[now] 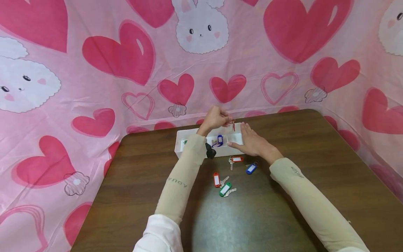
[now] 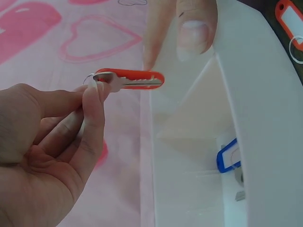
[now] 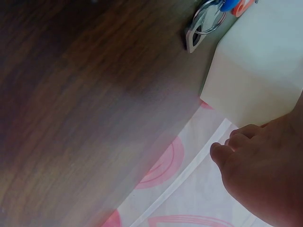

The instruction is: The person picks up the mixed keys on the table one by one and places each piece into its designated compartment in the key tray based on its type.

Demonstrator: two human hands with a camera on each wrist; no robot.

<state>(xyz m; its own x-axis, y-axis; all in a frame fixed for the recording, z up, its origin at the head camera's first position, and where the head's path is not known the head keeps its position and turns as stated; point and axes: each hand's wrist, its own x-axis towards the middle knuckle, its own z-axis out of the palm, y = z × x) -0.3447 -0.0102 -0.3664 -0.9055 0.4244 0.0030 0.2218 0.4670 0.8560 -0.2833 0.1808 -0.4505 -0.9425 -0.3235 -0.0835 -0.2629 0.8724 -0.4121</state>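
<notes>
My left hand pinches the ring of a key with a red tag between thumb and fingertips. The key and tag hang over the right-hand section of a white divided box in the head view. My right hand lies with fingers straight along the right end of the box, thumb at its front rim. Inside the box, a blue-tagged key sits in the middle part, and a bit of green shows at the left; my left forearm covers part of the box.
In front of the box lie several tagged keys: a red tag, a blue tag, another red tag and a green tag. The wooden table meets a pink heart-print cloth behind the box.
</notes>
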